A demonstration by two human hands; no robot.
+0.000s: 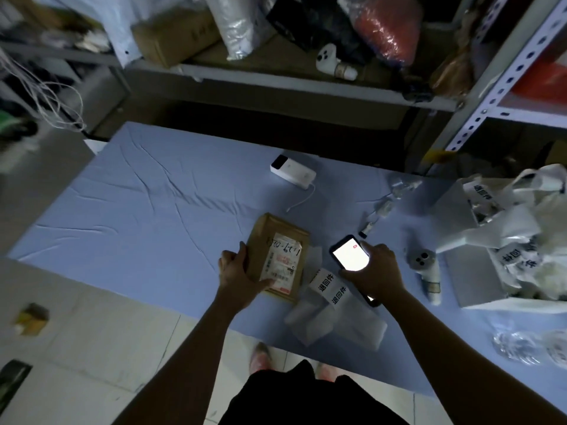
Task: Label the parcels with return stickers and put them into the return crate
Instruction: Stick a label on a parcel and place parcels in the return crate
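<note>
Parcel: flat brown cardboard, it lay on the blue-clothed worktop, long axis running away from me, white shipping label facing up.
Left hand: gripped the parcel's left edge, thumb on that label.
Right hand: clamped on a lit black smartphone just beside it.

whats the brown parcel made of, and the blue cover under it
The brown parcel looks like matte kraft cardboard or stiff paper, judging by its dull tan faces and folded edges. A white paper label is stuck on top. The blue cover is probably thin cloth or a soft sheet, since it lies in long creases and has no shine.
</note>
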